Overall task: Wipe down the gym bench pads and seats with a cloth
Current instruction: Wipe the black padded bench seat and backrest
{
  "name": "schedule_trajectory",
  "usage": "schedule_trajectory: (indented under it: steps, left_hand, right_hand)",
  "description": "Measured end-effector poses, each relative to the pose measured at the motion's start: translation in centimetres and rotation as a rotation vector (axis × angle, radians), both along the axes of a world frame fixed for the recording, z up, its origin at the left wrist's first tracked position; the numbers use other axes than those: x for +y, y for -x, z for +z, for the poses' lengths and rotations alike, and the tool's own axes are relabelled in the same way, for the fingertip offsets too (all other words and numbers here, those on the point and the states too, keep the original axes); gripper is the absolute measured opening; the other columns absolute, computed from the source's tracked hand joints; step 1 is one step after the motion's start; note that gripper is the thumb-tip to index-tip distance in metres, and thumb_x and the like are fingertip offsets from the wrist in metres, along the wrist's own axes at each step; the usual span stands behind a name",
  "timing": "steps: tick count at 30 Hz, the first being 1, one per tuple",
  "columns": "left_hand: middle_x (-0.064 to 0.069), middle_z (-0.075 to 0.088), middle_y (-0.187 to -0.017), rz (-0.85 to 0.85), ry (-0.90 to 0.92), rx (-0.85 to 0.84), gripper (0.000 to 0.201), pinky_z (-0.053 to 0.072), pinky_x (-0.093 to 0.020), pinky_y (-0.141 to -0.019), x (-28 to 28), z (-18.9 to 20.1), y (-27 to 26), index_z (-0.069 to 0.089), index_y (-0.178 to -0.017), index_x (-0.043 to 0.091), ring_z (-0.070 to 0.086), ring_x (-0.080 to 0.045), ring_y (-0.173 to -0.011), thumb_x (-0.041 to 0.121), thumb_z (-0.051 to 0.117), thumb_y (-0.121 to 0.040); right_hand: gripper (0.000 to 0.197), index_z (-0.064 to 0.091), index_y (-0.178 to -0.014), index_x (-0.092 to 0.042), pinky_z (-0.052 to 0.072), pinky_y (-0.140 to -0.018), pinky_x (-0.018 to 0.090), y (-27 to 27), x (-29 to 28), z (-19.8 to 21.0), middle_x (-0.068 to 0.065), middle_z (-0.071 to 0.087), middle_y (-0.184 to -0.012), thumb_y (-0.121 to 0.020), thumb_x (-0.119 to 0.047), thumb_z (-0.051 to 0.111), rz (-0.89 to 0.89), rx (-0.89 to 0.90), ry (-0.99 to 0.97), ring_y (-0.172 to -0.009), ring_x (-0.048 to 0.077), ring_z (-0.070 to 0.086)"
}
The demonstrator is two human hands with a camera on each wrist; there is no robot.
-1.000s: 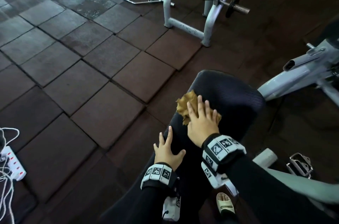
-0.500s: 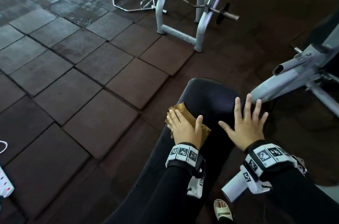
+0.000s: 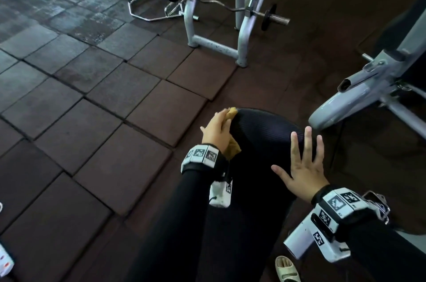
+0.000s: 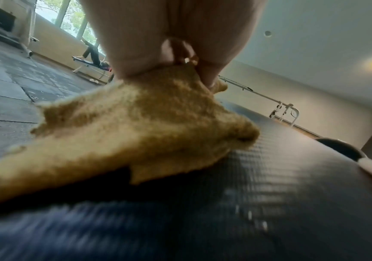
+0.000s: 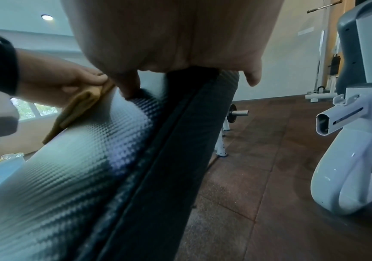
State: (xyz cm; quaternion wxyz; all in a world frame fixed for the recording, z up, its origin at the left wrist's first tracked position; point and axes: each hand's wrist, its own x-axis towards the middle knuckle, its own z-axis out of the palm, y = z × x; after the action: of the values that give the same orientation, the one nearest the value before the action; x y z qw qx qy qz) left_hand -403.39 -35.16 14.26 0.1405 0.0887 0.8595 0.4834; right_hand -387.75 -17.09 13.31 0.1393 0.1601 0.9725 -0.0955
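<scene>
Cloth [image 4: 135,127] texture: left wrist only.

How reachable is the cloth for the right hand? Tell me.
Probably yes: only bare bench pad separates the right hand from the cloth, though the left hand covers most of it.
</scene>
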Motion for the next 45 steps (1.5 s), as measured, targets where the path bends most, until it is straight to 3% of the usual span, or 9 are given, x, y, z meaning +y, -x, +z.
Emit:
schedule_trajectory:
  steps: [6, 11, 14, 18, 21, 26, 34, 38, 45]
  left_hand:
    - [0.001, 0.063, -0.116, 0.013, -0.001, -0.098, 0.037, 0.040, -0.027, -0.094, 0.1, -1.5, 1.0, 0.040, -0.130, 0.050, 0.059, -0.023, -0.108, 0.039, 0.044, -0.095]
    - [0.033, 0.060, -0.099, 0.088, -0.166, -0.204, 0.033, 0.038, -0.026, -0.097, -3.0, -3.9, -2.3, 0.049, -0.114, 0.060, 0.057, -0.004, -0.108, 0.057, 0.044, -0.081]
    - [0.004, 0.068, -0.075, 0.104, -0.247, -0.316, 0.040, 0.050, -0.042, -0.071, -6.7, -7.0, -6.1, 0.046, -0.119, 0.064, 0.066, -0.019, -0.068, 0.067, 0.048, -0.079]
    - [0.010, 0.062, -0.124, 0.207, -0.253, -0.392, 0.038, 0.038, -0.053, -0.103, -11.3, -10.3, -10.9, 0.050, -0.120, 0.060, 0.049, -0.036, -0.124, 0.068, 0.049, -0.082]
    - [-0.004, 0.064, -0.121, 0.216, -0.239, -0.376, 0.026, 0.049, -0.050, -0.090, -11.4, -10.2, -11.6, 0.052, -0.118, 0.058, 0.065, -0.027, -0.097, 0.052, 0.045, -0.093]
    - [0.031, 0.061, -0.110, 0.195, -0.249, -0.262, 0.027, 0.034, -0.022, -0.102, -8.0, -7.7, -8.4, 0.052, -0.110, 0.059, 0.053, 0.006, -0.113, 0.036, 0.045, -0.098]
    - [0.035, 0.059, -0.109, 0.182, -0.128, -0.222, 0.030, 0.036, -0.018, -0.092, -7.8, -7.4, -9.1, 0.034, -0.112, 0.077, 0.055, 0.005, -0.101, 0.055, 0.040, -0.093]
    - [0.012, 0.067, -0.068, 0.255, -0.051, -0.281, 0.027, 0.053, -0.034, -0.075, -11.7, -10.4, -13.6, 0.038, -0.115, 0.072, 0.066, -0.007, -0.067, 0.056, 0.037, -0.093]
    - [0.025, 0.066, -0.087, 0.347, -0.012, -0.260, 0.031, 0.046, -0.025, -0.086, -13.6, -11.8, -16.7, 0.038, -0.105, 0.076, 0.062, 0.000, -0.087, 0.045, 0.039, -0.097]
  right_hand:
    - [0.095, -0.026, -0.144, -0.028, -0.003, -0.109, 0.049, -0.1, 0.2, -0.6, 0.005, -0.038, -0.149, -0.071, -0.085, -0.003, -0.022, 0.034, 0.036, -0.135, 0.031, -0.036]
    - [0.096, -0.025, -0.144, -0.030, -0.005, -0.109, 0.050, -0.1, 0.2, -0.6, 0.001, -0.039, -0.148, -0.070, -0.086, 0.001, -0.025, 0.057, 0.063, -0.132, 0.025, -0.041]
    - [0.097, -0.028, -0.142, -0.030, -0.005, -0.108, 0.049, -0.1, 0.1, -0.6, 0.001, -0.041, -0.146, -0.070, -0.084, 0.006, -0.031, 0.051, 0.046, -0.129, 0.024, -0.044]
    - [0.098, -0.032, -0.140, -0.030, -0.008, -0.107, 0.048, 0.0, 0.0, -0.4, 0.000, -0.046, -0.143, -0.071, -0.082, 0.013, -0.030, 0.046, 0.029, -0.127, 0.025, -0.047]
    - [0.098, -0.035, -0.139, -0.030, -0.008, -0.107, 0.047, 0.0, -0.1, -0.2, 0.000, -0.049, -0.140, -0.071, -0.084, 0.013, -0.029, 0.036, 0.022, -0.125, 0.024, -0.049]
    - [0.096, -0.043, -0.132, -0.029, -0.003, -0.110, 0.045, 0.1, -0.3, 0.1, 0.002, -0.055, -0.135, -0.064, -0.082, 0.001, -0.044, -0.002, -0.023, -0.128, 0.029, -0.043]
    - [0.099, -0.043, -0.130, -0.032, 0.005, -0.114, 0.049, 0.0, -0.5, 0.3, -0.003, -0.057, -0.132, -0.078, -0.074, 0.030, -0.060, 0.032, -0.026, -0.132, 0.029, -0.036]
    - [0.100, -0.040, -0.133, -0.032, 0.010, -0.114, 0.049, 0.0, -0.7, 0.5, -0.005, -0.056, -0.132, -0.079, -0.073, 0.033, -0.064, 0.045, -0.019, -0.133, 0.029, -0.033]
    - [0.099, -0.038, -0.134, -0.031, 0.016, -0.113, 0.049, -0.2, -1.0, 0.9, 0.001, -0.044, -0.144, -0.081, -0.071, 0.036, -0.090, 0.040, -0.009, -0.136, 0.031, -0.029]
